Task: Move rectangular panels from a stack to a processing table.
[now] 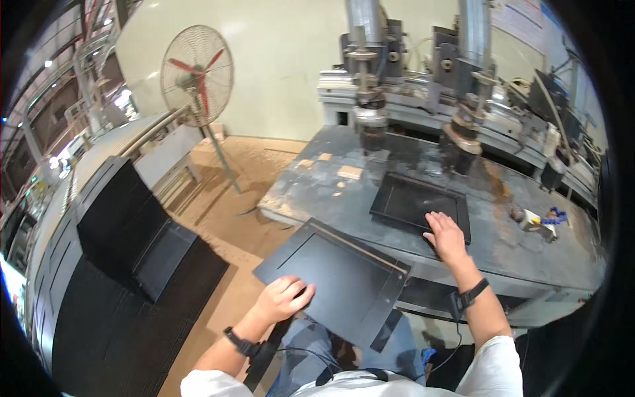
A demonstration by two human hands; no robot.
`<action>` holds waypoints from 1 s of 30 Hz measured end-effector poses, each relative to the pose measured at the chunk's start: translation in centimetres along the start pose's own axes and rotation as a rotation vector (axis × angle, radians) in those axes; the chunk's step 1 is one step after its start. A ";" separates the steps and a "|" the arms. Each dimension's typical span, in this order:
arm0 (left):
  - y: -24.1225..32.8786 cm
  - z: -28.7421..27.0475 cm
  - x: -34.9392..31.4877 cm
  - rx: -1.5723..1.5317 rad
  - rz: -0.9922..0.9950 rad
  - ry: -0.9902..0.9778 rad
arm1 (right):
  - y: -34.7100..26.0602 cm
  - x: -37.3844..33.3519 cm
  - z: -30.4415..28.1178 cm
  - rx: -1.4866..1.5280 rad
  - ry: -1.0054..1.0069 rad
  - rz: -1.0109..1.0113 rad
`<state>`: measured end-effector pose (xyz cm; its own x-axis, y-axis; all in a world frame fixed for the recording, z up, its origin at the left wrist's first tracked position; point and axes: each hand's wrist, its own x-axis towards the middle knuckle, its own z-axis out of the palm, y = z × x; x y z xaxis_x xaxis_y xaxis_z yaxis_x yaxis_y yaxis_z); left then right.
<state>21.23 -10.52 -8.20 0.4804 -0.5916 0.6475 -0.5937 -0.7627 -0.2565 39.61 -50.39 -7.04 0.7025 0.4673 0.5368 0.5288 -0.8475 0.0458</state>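
A: The near black panel [334,278] overhangs the surface [331,192], the left hand [281,299] clenched on its corner.
B: It might tip. The right hand [446,237] lies flat, released, on the far panel [413,202], under the drill heads [463,135].

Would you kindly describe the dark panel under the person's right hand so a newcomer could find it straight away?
Start at the grey worktable in front of the twin-headed machine. The panel under the right hand is the dark framed panel lying flat on the table below the machine heads. Its neighbour, the larger dark panel, is gripped by the left hand and overhangs the table's near edge.
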 end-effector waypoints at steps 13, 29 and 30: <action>-10.7 -14.4 -19.1 0.735 -0.940 -0.264 | -2.6 5.8 4.8 0.014 -0.155 0.058; -18.9 -14.3 -27.8 0.716 -1.261 -0.758 | -1.2 -50.4 -10.6 -0.159 -0.325 1.265; -19.5 -14.5 -27.5 0.679 -1.278 -0.782 | -3.6 -49.6 -11.3 -0.161 -0.502 1.408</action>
<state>10.15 24.41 -10.62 0.7211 0.6535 0.2300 0.6927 -0.6735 -0.2580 -2.44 -73.37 -24.32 0.6804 -0.7237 -0.1157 -0.7325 -0.6662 -0.1401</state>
